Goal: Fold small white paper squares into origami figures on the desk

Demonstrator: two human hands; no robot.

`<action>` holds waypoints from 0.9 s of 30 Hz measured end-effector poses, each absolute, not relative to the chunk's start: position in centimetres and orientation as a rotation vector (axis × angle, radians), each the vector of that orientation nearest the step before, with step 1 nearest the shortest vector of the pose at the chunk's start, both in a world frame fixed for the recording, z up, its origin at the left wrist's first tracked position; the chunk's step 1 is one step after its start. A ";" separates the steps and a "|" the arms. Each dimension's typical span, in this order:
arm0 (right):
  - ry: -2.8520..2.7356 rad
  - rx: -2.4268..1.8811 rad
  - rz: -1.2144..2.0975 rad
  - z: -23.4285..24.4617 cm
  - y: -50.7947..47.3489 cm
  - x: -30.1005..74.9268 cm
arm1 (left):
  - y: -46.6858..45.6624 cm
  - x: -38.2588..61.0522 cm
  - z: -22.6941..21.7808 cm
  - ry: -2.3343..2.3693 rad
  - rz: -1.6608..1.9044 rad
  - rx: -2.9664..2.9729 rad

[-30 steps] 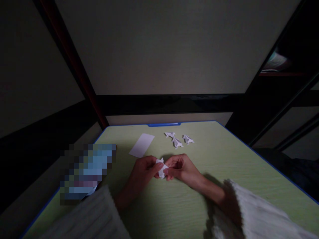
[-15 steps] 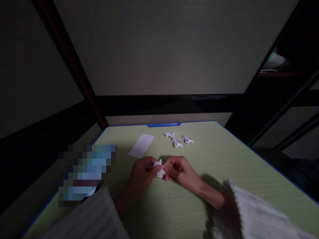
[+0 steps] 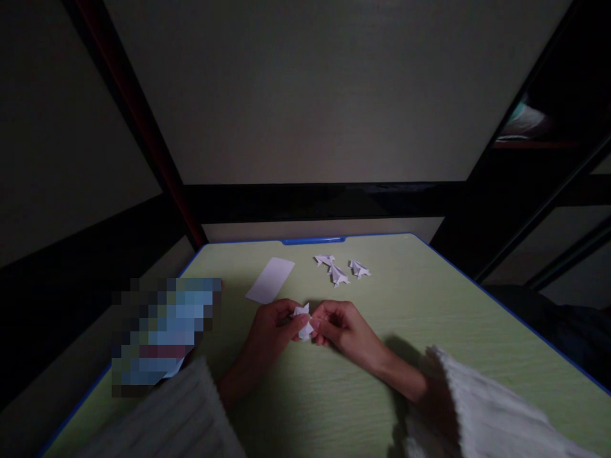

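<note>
Folded paper: shifted slightly left; shaping seems ongoing.
Left hand: pinching it.
Right hand: pinching its edge.

the folded white paper has shifted slightly to the left.

Dim interior, lit from out of view; the desk is brightest toward its far half, while the shelf recess sinks into near-black. Soft shadows flank the right forearm. Creases in the held paper resolve poorly, coarse pixelation masks an object at left, and wide-angle stretching enlarges the sleeves.
</note>
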State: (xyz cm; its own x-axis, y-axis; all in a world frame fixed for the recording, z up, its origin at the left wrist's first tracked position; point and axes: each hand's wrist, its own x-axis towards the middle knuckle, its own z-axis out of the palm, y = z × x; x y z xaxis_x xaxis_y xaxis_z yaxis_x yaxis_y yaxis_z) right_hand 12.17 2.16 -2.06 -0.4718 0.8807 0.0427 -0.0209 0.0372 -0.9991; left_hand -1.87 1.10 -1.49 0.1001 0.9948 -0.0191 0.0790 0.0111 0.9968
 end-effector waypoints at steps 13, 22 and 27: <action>-1.662 -0.912 1.478 -2.1 2.1 12.3 | 1.1 -2.0 -1.2 1.308 1.136 1.456; -1.702 -0.983 1.367 -1.7 1.6 12.3 | 0.7 -1.7 -0.9 1.319 1.102 1.418; -1.625 -0.947 1.460 -1.8 2.0 12.2 | 1.1 -1.9 -1.3 1.316 1.171 1.307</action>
